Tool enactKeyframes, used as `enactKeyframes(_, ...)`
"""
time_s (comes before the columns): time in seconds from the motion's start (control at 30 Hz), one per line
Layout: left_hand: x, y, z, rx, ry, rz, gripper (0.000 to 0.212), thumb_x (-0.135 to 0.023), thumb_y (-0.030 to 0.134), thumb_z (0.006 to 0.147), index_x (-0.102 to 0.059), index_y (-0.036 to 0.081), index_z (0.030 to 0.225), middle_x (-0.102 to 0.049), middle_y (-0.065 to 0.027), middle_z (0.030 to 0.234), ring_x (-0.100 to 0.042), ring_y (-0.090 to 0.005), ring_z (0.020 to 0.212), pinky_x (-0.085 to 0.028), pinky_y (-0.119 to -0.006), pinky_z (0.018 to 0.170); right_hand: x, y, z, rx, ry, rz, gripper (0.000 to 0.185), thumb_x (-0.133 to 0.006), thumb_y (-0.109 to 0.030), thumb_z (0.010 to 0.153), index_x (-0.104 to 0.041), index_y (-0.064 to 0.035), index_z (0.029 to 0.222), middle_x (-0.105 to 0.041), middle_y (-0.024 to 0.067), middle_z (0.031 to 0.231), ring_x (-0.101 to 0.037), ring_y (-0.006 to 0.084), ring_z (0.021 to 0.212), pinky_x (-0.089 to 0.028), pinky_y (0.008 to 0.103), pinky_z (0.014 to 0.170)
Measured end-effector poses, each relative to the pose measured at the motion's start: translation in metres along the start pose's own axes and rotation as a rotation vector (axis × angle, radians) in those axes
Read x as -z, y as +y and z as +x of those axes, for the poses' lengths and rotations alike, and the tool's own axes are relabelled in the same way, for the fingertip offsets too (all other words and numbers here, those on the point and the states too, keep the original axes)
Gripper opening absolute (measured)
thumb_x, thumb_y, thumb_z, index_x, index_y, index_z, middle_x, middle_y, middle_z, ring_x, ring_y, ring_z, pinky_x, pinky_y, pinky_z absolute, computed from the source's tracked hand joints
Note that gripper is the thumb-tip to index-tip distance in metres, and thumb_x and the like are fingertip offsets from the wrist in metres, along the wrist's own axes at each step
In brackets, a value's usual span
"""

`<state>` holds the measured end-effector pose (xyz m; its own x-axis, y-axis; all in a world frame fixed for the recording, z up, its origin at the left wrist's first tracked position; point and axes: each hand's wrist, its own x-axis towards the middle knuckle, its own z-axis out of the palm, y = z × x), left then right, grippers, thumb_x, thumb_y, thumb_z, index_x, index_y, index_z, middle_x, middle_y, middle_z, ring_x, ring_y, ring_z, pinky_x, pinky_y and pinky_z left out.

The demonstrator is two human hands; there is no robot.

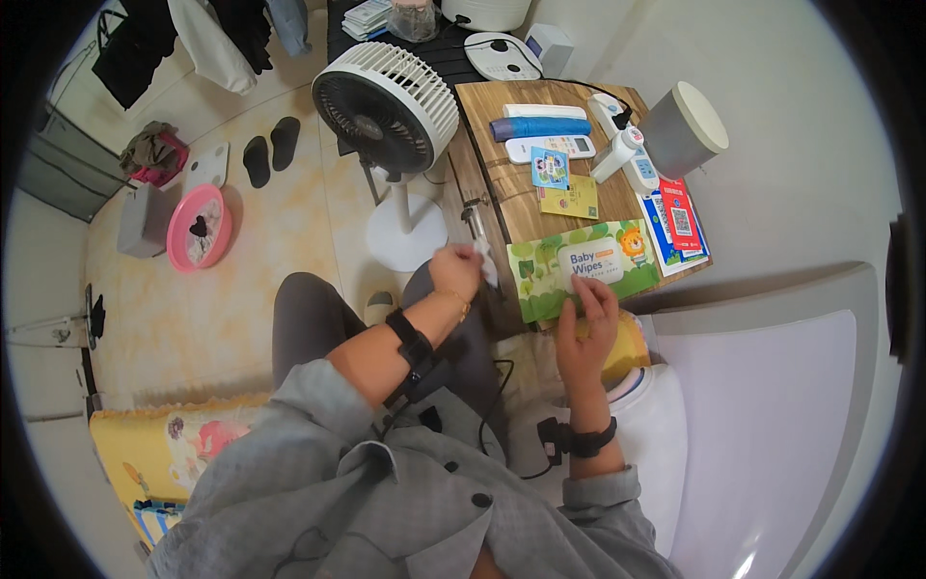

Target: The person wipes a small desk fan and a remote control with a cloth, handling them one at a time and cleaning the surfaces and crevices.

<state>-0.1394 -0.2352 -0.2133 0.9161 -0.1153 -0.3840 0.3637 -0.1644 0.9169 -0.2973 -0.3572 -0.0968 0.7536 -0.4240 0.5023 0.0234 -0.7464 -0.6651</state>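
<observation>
My left hand (457, 271) is closed on a crumpled white wipe or tissue (489, 264), beside the near left edge of the wooden table (521, 206). A green packet of baby wipes (535, 289), printed with a lion, trees and writing, lies flat at the table's front. Over its lower edge is my right hand (589, 329), fingers apart, a fingertip at the white label area; whether it presses the packet cannot be told. Farther back lie a yellow card (579, 199), a blue card (550, 168), a white remote control (539, 149) and a blue rolled item (542, 129).
A white fan (387, 108) stands left of the table. A white bottle (616, 154), a power strip (640, 170), a grey cylinder (676, 137) and printed sheets (676, 217) line the table's right side. On the floor are a pink basin (173, 231) and dark slippers (257, 161).
</observation>
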Motion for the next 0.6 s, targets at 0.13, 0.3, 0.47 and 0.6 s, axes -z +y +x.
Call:
enactKeyframes(0.13,0.005,-0.002,0.045,-0.107,0.132,-0.032,0.015,-0.070,0.001,0.088,-0.071,-0.009,0.099,-0.072,-0.0131,0.083,-0.070,-0.0211,0.060,-0.059,-0.032,0.057,-0.003,-0.001,0.000,0.031,0.012,-0.019,0.035,-0.063,0.004,0.089,-0.069,0.0003,0.123,-0.060,0.0145,0.118,-0.061,0.0290,0.106,-0.051,0.0365,0.091)
enactKeyframes(0.3,0.002,-0.013,0.034,-0.282,0.161,0.183,0.014,-0.070,0.012,0.082,-0.077,0.001,0.086,-0.070,-0.0121,0.065,-0.070,-0.0222,0.059,-0.055,-0.034,0.060,-0.005,-0.002,-0.001,0.028,0.021,-0.022,0.035,-0.063,0.005,0.088,-0.069,0.0002,0.122,-0.059,0.0142,0.117,-0.061,0.0290,0.106,-0.051,0.0364,0.090)
enactKeyframes(0.47,0.006,-0.026,-0.031,0.070,-0.245,0.022,0.003,-0.071,-0.003,0.087,-0.073,-0.004,0.089,-0.071,-0.0082,0.078,-0.069,-0.0159,0.064,-0.055,-0.030,0.054,-0.005,0.000,-0.001,0.057,0.032,-0.033,0.035,-0.063,0.005,0.088,-0.068,0.0012,0.123,-0.059,0.0144,0.117,-0.061,0.0295,0.105,-0.051,0.0364,0.090)
enactKeyframes(0.6,0.042,0.026,-0.033,-0.228,-0.239,0.075,0.005,-0.070,0.000,0.089,-0.072,-0.002,0.094,-0.070,-0.0044,0.082,-0.065,-0.0106,0.069,-0.053,-0.025,0.062,0.005,-0.003,-0.002,-0.007,-0.045,-0.022,0.041,-0.075,-0.007,0.084,-0.068,-0.0035,0.125,-0.058,0.0157,0.124,-0.058,0.0331,0.112,-0.049,0.0408,0.094)
